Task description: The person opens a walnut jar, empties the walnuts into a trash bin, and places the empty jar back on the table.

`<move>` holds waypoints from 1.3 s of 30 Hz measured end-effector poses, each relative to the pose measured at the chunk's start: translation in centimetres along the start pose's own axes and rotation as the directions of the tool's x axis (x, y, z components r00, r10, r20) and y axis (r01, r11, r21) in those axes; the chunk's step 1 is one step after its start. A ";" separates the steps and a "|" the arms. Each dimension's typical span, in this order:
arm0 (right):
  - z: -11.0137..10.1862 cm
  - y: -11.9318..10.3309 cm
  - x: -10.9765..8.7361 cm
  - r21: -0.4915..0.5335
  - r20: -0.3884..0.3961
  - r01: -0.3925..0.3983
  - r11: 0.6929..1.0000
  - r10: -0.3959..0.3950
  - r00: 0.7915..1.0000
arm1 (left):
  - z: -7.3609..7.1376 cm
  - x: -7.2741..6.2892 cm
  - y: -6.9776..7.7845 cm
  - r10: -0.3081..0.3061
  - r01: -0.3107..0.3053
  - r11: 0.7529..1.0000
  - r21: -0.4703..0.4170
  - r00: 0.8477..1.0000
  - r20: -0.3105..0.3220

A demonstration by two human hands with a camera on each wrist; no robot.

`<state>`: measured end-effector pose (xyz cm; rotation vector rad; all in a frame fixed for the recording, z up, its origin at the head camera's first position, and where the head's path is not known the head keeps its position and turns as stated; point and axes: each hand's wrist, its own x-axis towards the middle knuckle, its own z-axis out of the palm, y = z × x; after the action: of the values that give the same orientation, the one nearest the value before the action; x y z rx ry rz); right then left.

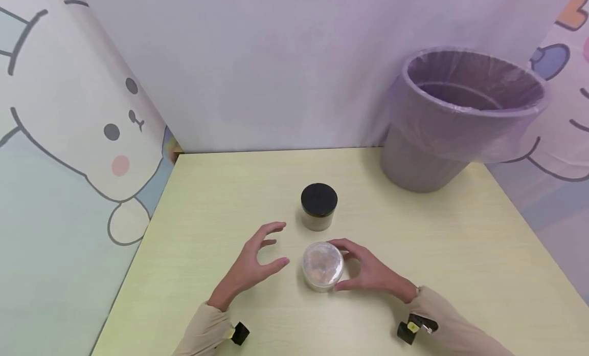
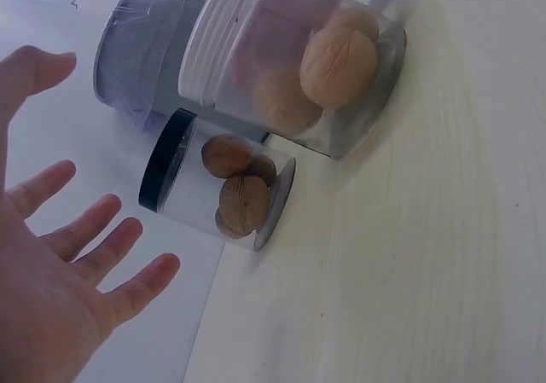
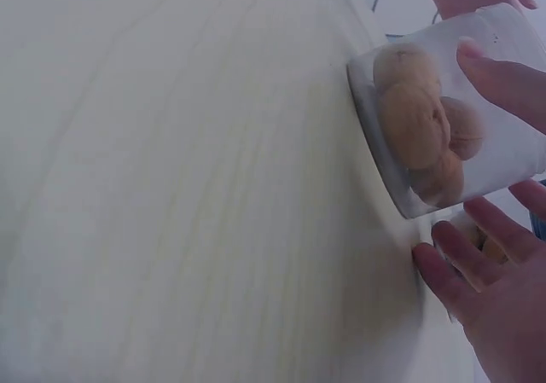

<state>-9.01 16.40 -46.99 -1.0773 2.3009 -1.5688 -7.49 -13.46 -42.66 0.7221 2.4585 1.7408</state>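
A clear jar (image 1: 322, 265) with a pale, shiny top stands on the table, with several walnuts (image 3: 414, 123) at its bottom. My right hand (image 1: 370, 269) is curved about its right side, thumb and fingertips at the jar's wall and the palm apart from it. In the right wrist view the thumb (image 3: 503, 80) lies across the jar, while the lower fingers are spread. To the left of this jar, my left hand (image 1: 250, 264) is held open and touches nothing. Behind stands a second clear jar (image 1: 317, 222) with a black lid (image 1: 319, 199), also holding several walnuts (image 2: 243, 202).
A grey bin (image 1: 421, 161) with a thin plastic liner stands at the back right of the pale wooden table (image 1: 221, 192). A white surface (image 1: 257, 69) rises behind the table's back edge. Cartoon-printed coverings (image 1: 78, 141) hang on both sides.
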 end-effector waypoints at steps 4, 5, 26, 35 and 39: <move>0.3 -1.5 0.4 0.006 -0.004 -0.014 1.000 0.014 1.000 | 0.2 0.0 -1.1 0.015 -0.015 1.000 0.009 1.000 0.001; 0.4 -1.5 0.4 0.009 -0.002 -0.016 1.000 0.016 1.000 | 0.2 0.0 -1.1 0.013 -0.013 1.000 0.012 1.000 0.001; 0.9 0.2 0.9 -0.024 -0.046 0.001 1.000 -0.002 0.999 | 0.3 0.6 3.3 0.072 -0.072 0.997 0.004 0.996 0.045; -0.6 -4.8 1.9 -0.042 -0.055 0.062 0.997 -0.064 0.996 | 1.2 0.7 1.7 0.143 -0.145 0.989 0.037 0.988 0.059; -0.9 -6.2 2.2 -0.063 -0.040 0.084 0.994 -0.087 0.995 | 1.4 0.6 1.9 0.171 -0.174 0.984 0.044 0.983 0.070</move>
<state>-8.17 14.45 -40.71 -1.1833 2.3753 -1.5760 -6.98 -11.47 -41.36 1.0087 2.4702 1.6829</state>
